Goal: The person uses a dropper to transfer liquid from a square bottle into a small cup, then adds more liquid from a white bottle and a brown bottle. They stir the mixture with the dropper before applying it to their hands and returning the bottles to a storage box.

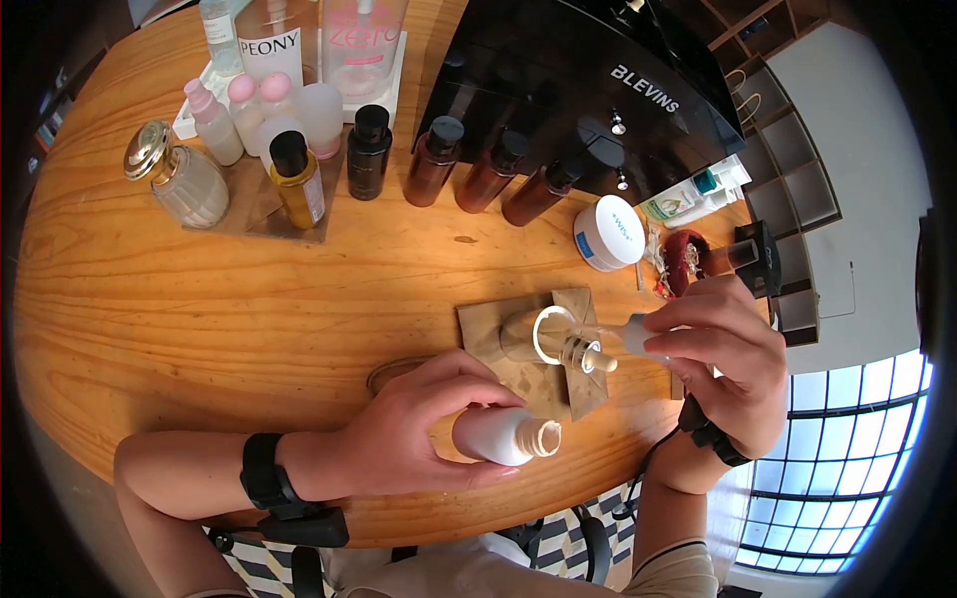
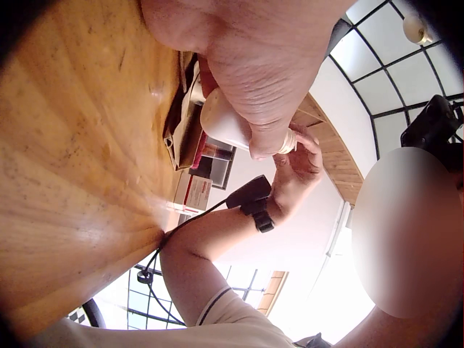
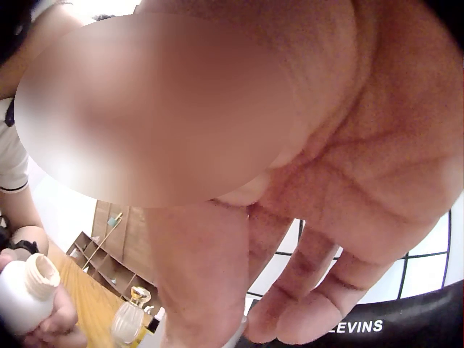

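Observation:
In the head view, my left hand (image 1: 389, 424) grips a white bottle (image 1: 485, 435) between thumb and fingers; it leans right, its threaded mouth uncapped. My right hand (image 1: 736, 349) pinches the pale cap (image 1: 636, 335) of a dropper, whose clear tube points left over a clear cup (image 1: 528, 337) on brown paper (image 1: 483, 324). Beside the cup's rim is a small bottle with a beige dropper bulb (image 1: 600, 361). The left wrist view shows my left hand (image 2: 268, 65) round the white bottle (image 2: 226, 123). In the right wrist view, my right hand (image 3: 348, 145) hides what it pinches.
Several dark-capped bottles (image 1: 432, 164) stand in a row before a black box (image 1: 558, 80). Pink-capped bottles (image 1: 214, 125) and a round glass bottle (image 1: 189, 189) are at the back left. A white jar (image 1: 608, 234) and a red dish (image 1: 683, 257) stand at the right.

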Available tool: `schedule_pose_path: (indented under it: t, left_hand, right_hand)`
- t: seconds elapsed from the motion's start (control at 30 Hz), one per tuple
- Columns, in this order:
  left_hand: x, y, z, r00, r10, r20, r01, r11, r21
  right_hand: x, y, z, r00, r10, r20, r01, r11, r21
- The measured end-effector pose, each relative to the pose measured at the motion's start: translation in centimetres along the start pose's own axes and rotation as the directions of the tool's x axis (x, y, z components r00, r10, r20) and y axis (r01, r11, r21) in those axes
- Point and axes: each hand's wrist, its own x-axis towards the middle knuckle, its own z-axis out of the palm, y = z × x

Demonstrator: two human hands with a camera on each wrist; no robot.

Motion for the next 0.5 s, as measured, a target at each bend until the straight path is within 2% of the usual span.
schedule_pose_path:
  t: [0.2,0.5]
  left_hand:
    - [0.02,0.04,-0.02,1.0,0.003,-0.001,-0.003,1.0,0.001]
    - [0.04,-0.05,0.08,1.0,0.01,-0.018,-0.01,1.0,0.004]
  right_hand:
    - [0.19,0.03,0.3,0.999,-0.02,-0.038,0.02,1.0,0.022]
    - [-0.32,0.31,-0.15,0.998,-0.033,0.056,0.032,0.999,0.023]
